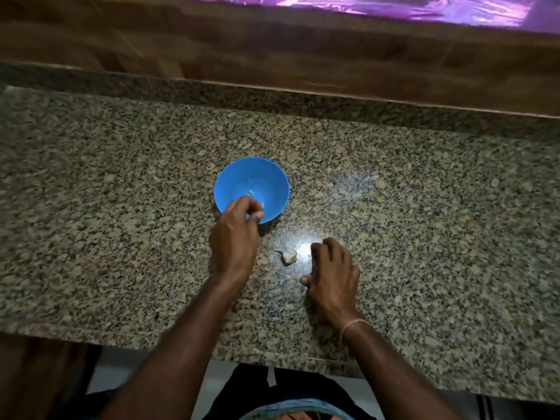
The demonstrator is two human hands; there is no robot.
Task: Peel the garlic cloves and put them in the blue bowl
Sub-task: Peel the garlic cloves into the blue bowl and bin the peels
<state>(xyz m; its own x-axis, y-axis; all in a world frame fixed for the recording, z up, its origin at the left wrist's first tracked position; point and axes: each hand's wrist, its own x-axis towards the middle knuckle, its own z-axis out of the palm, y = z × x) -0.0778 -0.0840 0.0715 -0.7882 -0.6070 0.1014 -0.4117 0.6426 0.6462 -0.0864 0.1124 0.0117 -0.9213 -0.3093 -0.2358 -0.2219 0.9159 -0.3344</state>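
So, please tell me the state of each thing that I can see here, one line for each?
blue bowl: upright on the counter, a few small pale pieces inside.
garlic: lying on the counter between the hands, untouched, skin partly on.
left hand: over the bowl's near rim, fingers curled; contents hidden.
right hand: resting on the counter, fingers curled.
granite counter: bright glare near the garlic.

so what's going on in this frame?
A person is working at a granite counter with bare hands. The left hand reaches over the near rim of the blue bowl, fingers pinched together; whether it holds anything cannot be told. Small pale bits lie inside the bowl. The right hand rests curled on the counter, its contents hidden. Between the hands lies a piece of garlic, apparently still in its skin, touched by neither hand.
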